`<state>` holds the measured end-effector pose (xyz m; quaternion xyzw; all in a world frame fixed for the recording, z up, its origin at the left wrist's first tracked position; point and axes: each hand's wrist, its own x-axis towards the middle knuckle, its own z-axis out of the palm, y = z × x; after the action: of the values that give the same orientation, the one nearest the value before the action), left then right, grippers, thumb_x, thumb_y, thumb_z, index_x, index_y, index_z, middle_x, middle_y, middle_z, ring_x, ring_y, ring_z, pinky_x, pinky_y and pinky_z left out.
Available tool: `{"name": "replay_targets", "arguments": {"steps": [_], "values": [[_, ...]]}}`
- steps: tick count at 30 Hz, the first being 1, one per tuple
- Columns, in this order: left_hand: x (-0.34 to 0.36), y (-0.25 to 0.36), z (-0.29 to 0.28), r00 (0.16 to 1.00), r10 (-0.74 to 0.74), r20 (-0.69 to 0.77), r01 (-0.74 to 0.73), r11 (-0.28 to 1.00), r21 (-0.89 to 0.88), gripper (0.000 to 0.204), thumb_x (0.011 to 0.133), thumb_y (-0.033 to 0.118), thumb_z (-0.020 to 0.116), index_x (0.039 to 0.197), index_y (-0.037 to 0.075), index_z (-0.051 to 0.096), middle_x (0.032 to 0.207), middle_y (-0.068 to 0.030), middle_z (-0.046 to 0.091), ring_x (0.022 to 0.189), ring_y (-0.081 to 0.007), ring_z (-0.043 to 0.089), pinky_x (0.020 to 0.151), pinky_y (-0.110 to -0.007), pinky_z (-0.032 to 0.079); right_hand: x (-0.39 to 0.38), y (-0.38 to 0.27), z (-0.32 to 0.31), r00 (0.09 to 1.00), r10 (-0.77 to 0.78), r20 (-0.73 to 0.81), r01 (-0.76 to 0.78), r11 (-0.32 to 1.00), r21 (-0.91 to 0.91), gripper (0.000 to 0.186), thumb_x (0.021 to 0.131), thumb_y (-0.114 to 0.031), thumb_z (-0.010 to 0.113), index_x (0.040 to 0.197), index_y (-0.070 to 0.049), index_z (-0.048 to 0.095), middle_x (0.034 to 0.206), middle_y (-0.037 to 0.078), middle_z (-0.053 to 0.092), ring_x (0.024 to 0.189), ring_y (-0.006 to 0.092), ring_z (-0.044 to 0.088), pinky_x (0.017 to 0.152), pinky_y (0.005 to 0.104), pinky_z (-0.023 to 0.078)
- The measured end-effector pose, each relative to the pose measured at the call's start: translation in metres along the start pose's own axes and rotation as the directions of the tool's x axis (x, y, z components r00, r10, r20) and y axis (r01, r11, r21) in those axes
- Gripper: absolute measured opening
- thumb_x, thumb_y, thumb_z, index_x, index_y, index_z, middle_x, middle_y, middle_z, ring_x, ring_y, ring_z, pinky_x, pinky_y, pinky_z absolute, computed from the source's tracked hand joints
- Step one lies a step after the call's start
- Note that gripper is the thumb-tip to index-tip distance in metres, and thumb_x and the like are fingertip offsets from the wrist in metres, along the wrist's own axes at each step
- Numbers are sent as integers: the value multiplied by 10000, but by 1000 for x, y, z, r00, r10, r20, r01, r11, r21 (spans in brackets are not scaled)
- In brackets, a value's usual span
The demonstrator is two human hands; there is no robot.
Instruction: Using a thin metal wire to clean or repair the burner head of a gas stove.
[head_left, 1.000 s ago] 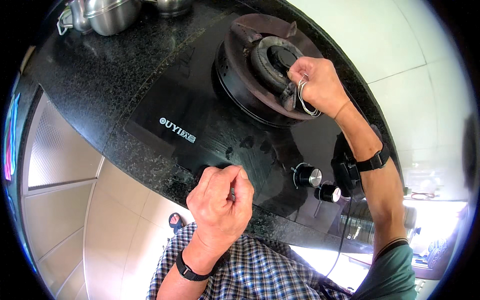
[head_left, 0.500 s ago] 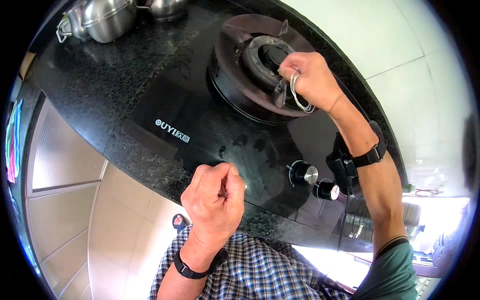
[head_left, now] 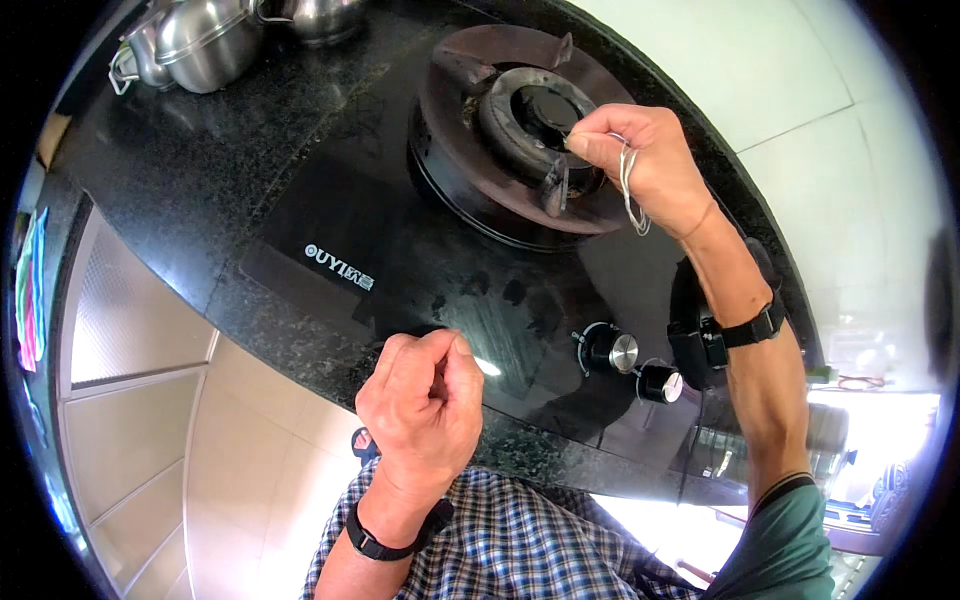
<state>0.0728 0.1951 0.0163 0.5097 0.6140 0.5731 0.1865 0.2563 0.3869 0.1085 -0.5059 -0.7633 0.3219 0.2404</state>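
Observation:
My right hand [head_left: 650, 160] is over the right edge of the gas burner [head_left: 445, 105], thumb and forefinger pinched together. A thin whitish looped cord or wire [head_left: 628, 185] is held in it and hangs below the palm. What sits at the fingertips is too small to make out. Nearer to me, my left hand [head_left: 420, 410] is closed with thumb pressed to forefinger, above the front of the black glass hob [head_left: 330, 205]. Anything inside its fingers is hidden.
Two control knobs [head_left: 622, 352] stand at the hob's front right. Several steel pots [head_left: 210, 45] are at the back left of the dark stone counter [head_left: 150, 185]. A white tiled wall [head_left: 790, 90] rises behind on the right, and cabinet doors [head_left: 130, 430] are at left.
My right hand has drawn slightly right, away from the burner's middle, with the cord still in it. My left hand stays closed in nearly the same place.

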Motion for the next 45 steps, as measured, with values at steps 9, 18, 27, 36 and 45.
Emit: {"name": "replay_targets", "arguments": {"steps": [9, 18, 27, 36, 45], "values": [[0, 0, -1, 1000, 22, 6, -22, 999, 32, 48, 840, -26, 666, 821, 18, 667, 654, -26, 540, 538, -85, 459, 482, -249, 353, -9, 14, -12, 1000, -7, 4, 7, 993, -118, 218, 898, -190, 699, 947, 21, 727, 758, 38, 691, 705, 87, 601, 663, 262, 496], [-1, -2, 3, 998, 54, 12, -54, 996, 70, 64, 831, -47, 675, 822, 15, 664, 657, -26, 556, 518, -63, 463, 457, -217, 340, -7, 26, -15, 975, -215, 48, 220, 954, -204, 236, 891, -201, 692, 908, 32, 723, 701, 48, 669, 658, 96, 587, 647, 274, 494], [-3, -4, 4, 998, 59, -23, -57, 995, 81, 55, 856, -21, 678, 814, 12, 664, 648, -7, 550, 527, -57, 441, 471, -218, 327, -15, 22, -40, 965, 185, 188, -243, 899, 364, 297, 949, -313, 646, 963, -20, 692, 555, -79, 420, 464, -2, 329, 403, 165, 237], [1, 28, -16, 953, -257, 163, 283, 945, -165, 133, 941, 79, 631, 929, -39, 691, 701, -47, 605, 550, -66, 517, 463, -179, 359, -87, -24, 2, 711, -678, 188, 703, 690, -171, 155, 830, -214, 721, 941, -106, 716, 699, 42, 636, 567, 167, 625, 474, 285, 472], [9, 59, 11, 591, -409, 695, 790, 123, -600, 155, 932, 95, 654, 1012, -36, 682, 782, -127, 682, 544, -135, 593, 387, -213, 407, -118, -19, 10, 775, -622, 111, 632, 768, -106, 253, 666, -58, 752, 910, -90, 694, 679, 46, 557, 525, 187, 554, 436, 274, 433]]}}
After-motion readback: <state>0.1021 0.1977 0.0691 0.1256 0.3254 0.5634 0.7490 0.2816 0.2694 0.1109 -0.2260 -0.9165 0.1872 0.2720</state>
